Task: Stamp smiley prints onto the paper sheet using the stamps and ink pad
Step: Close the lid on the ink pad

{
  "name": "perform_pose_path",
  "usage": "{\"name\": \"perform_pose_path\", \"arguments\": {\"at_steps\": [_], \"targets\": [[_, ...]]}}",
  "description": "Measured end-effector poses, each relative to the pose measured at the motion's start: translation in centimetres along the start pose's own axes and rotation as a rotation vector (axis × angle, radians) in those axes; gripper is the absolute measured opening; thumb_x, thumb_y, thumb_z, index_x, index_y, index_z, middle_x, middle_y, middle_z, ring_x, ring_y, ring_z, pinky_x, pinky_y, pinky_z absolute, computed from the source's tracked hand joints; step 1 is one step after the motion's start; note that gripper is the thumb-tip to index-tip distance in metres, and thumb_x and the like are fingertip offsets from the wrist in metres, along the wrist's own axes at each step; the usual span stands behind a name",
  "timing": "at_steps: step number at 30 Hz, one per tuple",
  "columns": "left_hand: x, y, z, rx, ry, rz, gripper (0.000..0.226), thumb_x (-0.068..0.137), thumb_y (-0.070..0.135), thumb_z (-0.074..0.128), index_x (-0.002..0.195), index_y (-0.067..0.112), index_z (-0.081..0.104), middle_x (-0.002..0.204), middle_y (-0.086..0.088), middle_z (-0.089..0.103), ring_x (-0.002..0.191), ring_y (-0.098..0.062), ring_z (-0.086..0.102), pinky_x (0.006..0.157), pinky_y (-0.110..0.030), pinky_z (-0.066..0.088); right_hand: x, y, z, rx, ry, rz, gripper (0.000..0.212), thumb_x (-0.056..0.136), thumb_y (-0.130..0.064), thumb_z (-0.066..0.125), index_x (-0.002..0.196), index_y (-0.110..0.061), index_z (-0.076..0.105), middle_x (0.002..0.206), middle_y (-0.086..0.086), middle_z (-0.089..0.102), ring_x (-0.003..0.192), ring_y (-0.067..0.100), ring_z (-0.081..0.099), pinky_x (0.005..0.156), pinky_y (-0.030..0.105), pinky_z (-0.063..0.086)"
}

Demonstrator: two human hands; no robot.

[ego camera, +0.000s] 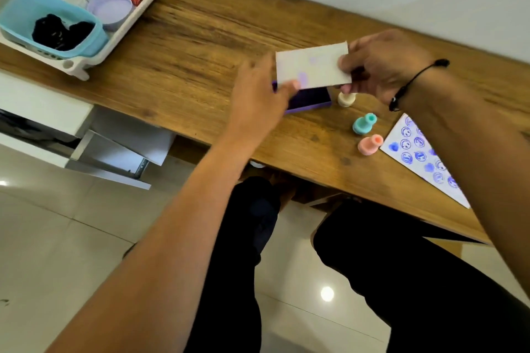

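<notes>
Both hands pinch the ink pad's lid [312,70], the left hand [258,94] at one short edge, the right hand [381,66] at the other. The ink pad [308,100] lies just below. The lid looks light, stiff, ink-smudged; edges seem safest.

We see a brown wood-grain tabletop [218,37], a purple rectangular ink pad [311,100] with a dark face, a cream stamp [345,99], a teal stamp [363,123], a pink stamp [370,145], and a white paper sheet [413,157] patterned with blue-purple smiley prints.
</notes>
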State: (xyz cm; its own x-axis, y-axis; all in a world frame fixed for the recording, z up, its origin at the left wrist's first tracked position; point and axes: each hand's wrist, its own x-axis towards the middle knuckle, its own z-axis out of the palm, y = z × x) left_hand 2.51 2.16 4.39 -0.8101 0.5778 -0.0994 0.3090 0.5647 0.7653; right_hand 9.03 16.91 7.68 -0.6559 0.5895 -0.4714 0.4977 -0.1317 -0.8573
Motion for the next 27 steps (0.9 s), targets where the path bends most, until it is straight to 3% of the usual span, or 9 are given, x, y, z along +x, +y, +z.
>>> {"name": "perform_pose_path", "arguments": {"at_steps": [2, 4, 8, 11, 15, 17, 22, 25, 27], "targets": [[0.3, -0.3, -0.8, -0.351, 0.008, -0.278, 0.008, 0.088, 0.017, 0.058, 0.086, 0.012, 0.064, 0.083, -0.005, 0.065, 0.066, -0.013, 0.057, 0.057, -0.023, 0.050, 0.4, 0.2, 0.0, -0.043, -0.049, 0.017, 0.024, 0.084, 0.008, 0.050, 0.070, -0.010, 0.057, 0.073, 0.009, 0.058, 0.049, 0.016, 0.059, 0.036, 0.016, 0.046], [0.5, -0.5, -0.8, -0.377, 0.033, -0.372, 0.021, 0.087, 0.009, 0.059, 0.066, 0.011, 0.061, 0.067, -0.004, 0.063, 0.048, -0.011, 0.053, 0.049, -0.019, 0.051, 0.4, 0.5, 0.6, -0.162, -0.056, -0.003, 0.016, 0.085, 0.005, 0.052, 0.080, -0.008, 0.061, 0.080, 0.009, 0.061, 0.059, 0.017, 0.059, 0.037, 0.018, 0.050], [0.7, -0.4, 0.1, -0.371, 0.042, -0.452, 0.028, 0.084, 0.002, 0.061, 0.057, 0.009, 0.057, 0.066, -0.011, 0.064, 0.045, -0.016, 0.054, 0.064, -0.029, 0.056, 0.5, 1.2, 1.8, -0.723, 0.066, -0.149, 0.025, 0.082, -0.012, 0.061, 0.107, -0.005, 0.063, 0.101, 0.011, 0.066, 0.078, 0.025, 0.065, 0.055, 0.020, 0.054], [0.9, -0.5, 0.9, -0.359, 0.032, -0.497, 0.024, 0.083, 0.000, 0.060, 0.061, 0.007, 0.056, 0.067, -0.009, 0.061, 0.046, -0.016, 0.056, 0.068, -0.035, 0.058, 0.3, 1.4, 2.8, -1.048, 0.159, -0.254, 0.036, 0.079, -0.025, 0.065, 0.106, -0.002, 0.059, 0.112, 0.017, 0.063, 0.103, 0.033, 0.057, 0.070, 0.027, 0.038], [1.2, -0.7, 1.5, -0.335, 0.045, -0.534, 0.005, 0.082, -0.001, 0.061, 0.077, 0.000, 0.062, 0.071, -0.010, 0.062, 0.044, -0.016, 0.057, 0.067, -0.035, 0.060, -0.4, 2.7, 3.7, -1.163, 0.197, -0.365, 0.055, 0.075, -0.050, 0.063, 0.103, -0.004, 0.055, 0.109, 0.018, 0.063, 0.104, 0.037, 0.053, 0.072, 0.031, 0.029], [1.3, -0.9, 1.7, -0.306, 0.040, -0.537, 0.012, 0.081, 0.002, 0.064, 0.092, -0.005, 0.066, 0.075, -0.011, 0.065, 0.044, -0.015, 0.058, 0.068, -0.034, 0.061, -0.6, 3.3, 4.2, -1.156, 0.261, -0.387, 0.065, 0.071, -0.057, 0.062, 0.107, -0.004, 0.050, 0.107, 0.018, 0.063, 0.104, 0.037, 0.053, 0.072, 0.032, 0.028], [1.4, -1.3, 2.6, -0.227, 0.069, -0.483, 0.017, 0.081, 0.007, 0.065, 0.095, -0.003, 0.070, 0.087, -0.013, 0.072, 0.058, -0.020, 0.068, 0.068, -0.035, 0.061, 0.1, 6.0, 5.0, -1.127, 0.190, -0.204, 0.039, 0.084, -0.035, 0.055, 0.107, -0.004, 0.049, 0.114, 0.018, 0.061, 0.106, 0.036, 0.053, 0.086, 0.036, 0.042], [1.5, -1.6, 2.9, -0.168, 0.082, -0.454, 0.016, 0.080, 0.009, 0.066, 0.093, 0.000, 0.071, 0.087, -0.013, 0.073, 0.068, -0.023, 0.072, 0.066, -0.032, 0.060, 0.1, 6.2, 5.2, -0.992, 0.092, -0.090, 0.023, 0.092, -0.018, 0.042, 0.105, -0.002, 0.053, 0.118, 0.023, 0.058, 0.092, 0.031, 0.057, 0.059, 0.016, 0.041], [1.6, -1.6, 3.1, -0.138, 0.088, -0.442, 0.019, 0.078, 0.009, 0.066, 0.095, 0.001, 0.071, 0.094, -0.015, 0.072, 0.081, -0.028, 0.071, 0.072, -0.037, 0.059, -0.2, 5.4, 5.1, -0.982, 0.188, -0.166, 0.022, 0.090, -0.013, 0.045, 0.104, -0.001, 0.054, 0.114, 0.021, 0.061, 0.079, 0.027, 0.055, 0.057, 0.024, 0.035]]}}
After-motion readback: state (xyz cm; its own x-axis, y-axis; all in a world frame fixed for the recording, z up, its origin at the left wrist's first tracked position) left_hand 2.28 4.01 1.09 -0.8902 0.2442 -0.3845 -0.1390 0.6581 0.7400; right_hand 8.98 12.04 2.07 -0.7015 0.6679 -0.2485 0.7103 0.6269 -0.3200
